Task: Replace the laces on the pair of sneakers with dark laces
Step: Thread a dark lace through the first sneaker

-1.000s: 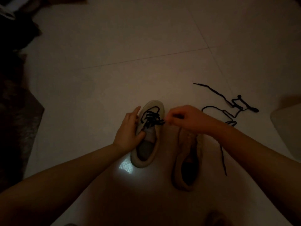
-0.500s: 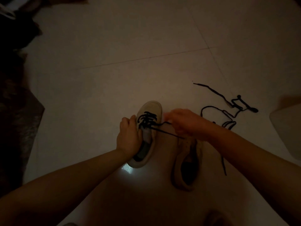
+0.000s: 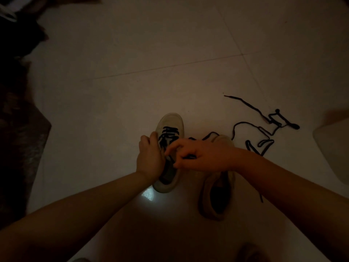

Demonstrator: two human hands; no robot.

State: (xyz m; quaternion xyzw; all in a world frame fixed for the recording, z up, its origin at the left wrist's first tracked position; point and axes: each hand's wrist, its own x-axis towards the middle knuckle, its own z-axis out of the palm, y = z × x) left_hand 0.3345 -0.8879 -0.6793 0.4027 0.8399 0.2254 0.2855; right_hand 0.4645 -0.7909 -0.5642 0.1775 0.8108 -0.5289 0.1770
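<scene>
laced sneaker left of unlaced sneaker

A pale sneaker lies toe away on the floor, dark lace crossing its front. Beside it on the right lies the unlaced second sneaker. A loose dark lace sprawls further right.

Both forearms reach toward 12 o'clock. The left hand grips the sneaker; the right hand pinches with curled fingers.
</scene>
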